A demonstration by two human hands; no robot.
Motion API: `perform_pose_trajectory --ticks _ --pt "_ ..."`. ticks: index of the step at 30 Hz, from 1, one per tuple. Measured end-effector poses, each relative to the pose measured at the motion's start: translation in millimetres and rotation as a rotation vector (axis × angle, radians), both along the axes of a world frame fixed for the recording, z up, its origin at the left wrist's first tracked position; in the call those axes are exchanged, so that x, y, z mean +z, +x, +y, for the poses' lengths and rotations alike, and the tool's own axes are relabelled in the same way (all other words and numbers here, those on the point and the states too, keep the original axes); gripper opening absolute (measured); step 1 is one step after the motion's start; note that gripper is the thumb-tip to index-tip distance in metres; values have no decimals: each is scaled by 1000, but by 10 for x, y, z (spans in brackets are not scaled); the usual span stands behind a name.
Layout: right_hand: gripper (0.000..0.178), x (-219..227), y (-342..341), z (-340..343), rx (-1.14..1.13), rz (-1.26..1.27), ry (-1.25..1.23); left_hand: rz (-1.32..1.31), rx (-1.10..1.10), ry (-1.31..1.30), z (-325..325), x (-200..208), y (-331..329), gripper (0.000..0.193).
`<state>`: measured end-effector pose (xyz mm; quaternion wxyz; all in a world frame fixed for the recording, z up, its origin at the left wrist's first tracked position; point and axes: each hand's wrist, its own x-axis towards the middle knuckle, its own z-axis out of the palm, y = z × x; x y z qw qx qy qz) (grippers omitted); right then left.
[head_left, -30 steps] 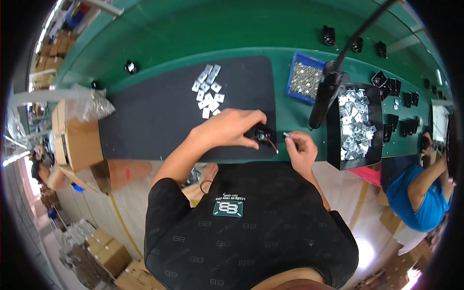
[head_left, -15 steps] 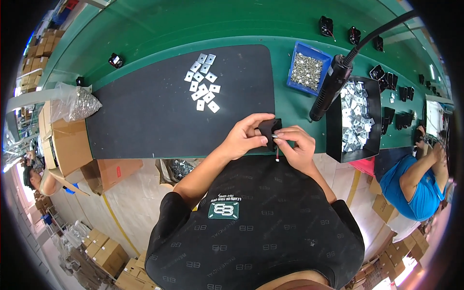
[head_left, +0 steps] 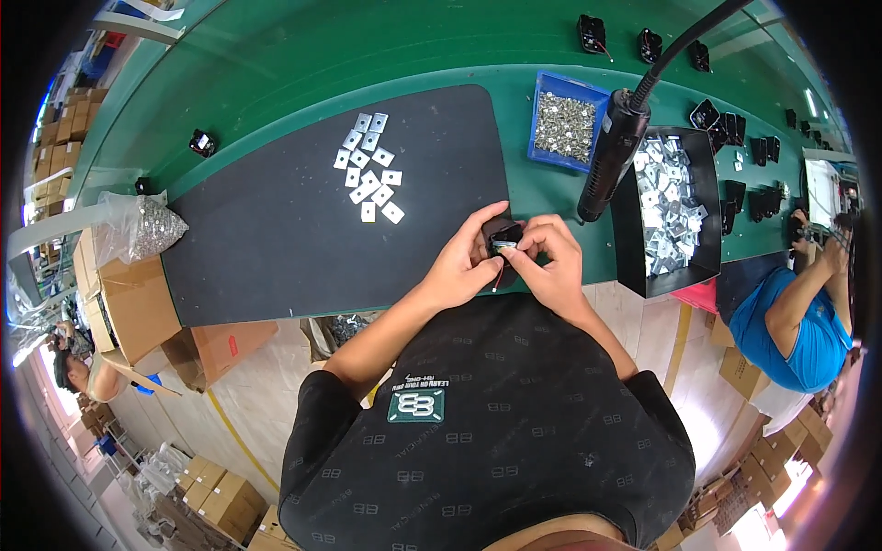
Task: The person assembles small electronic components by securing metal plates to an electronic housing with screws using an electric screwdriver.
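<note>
A small black plastic housing (head_left: 502, 229) sits in my left hand (head_left: 462, 264), whose fingers and thumb are wrapped round its sides. From it hangs a thin red and black wire lead (head_left: 497, 278) with a white connector at its end. My right hand (head_left: 553, 266) pinches a small silver metal plate (head_left: 504, 245) at the open face of the housing; the fingertips partly cover it. Left of the hands, several square metal plates (head_left: 369, 170), each with a hole, lie spread on the black mat (head_left: 266, 230).
A power screwdriver (head_left: 610, 161) hangs on its cable beyond my right hand. Behind it stand a blue tray (head_left: 533, 147) of small screws and a black bin (head_left: 632, 266) of metal plates. More black housings (head_left: 732, 129) lie right. A co-worker (head_left: 795, 321) sits there.
The housing has turned in my left hand, so its hollow side now shows. My right fingers have brought the small metal plate to its opening. The whole view has shifted slightly.
</note>
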<state>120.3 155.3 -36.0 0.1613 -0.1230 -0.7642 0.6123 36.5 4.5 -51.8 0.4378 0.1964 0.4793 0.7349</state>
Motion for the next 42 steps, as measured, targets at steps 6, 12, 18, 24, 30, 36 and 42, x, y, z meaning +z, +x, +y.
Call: perform_pose_trajectory --ticks 6,12,18,24,30,36,42 --pt "15 84 -45 10 -38 80 318 15 46 -20 36 43 9 64" --pt "15 174 -49 6 -33 -63 66 -27 53 -60 49 79 -8 62" --pt "21 206 -126 -9 -43 -51 348 29 23 -140 12 57 -27 55" --pt "37 130 -128 8 22 -340 -115 166 -70 -406 -14 310 -151 50" --pt "44 109 -33 268 -406 397 36 447 58 -553 -63 306 -266 43" --pt "73 181 -312 402 -461 191 131 905 178 -527 -24 212 -356 38" --pt "53 201 -386 592 -420 -27 70 1162 158 -770 5 320 -392 30"
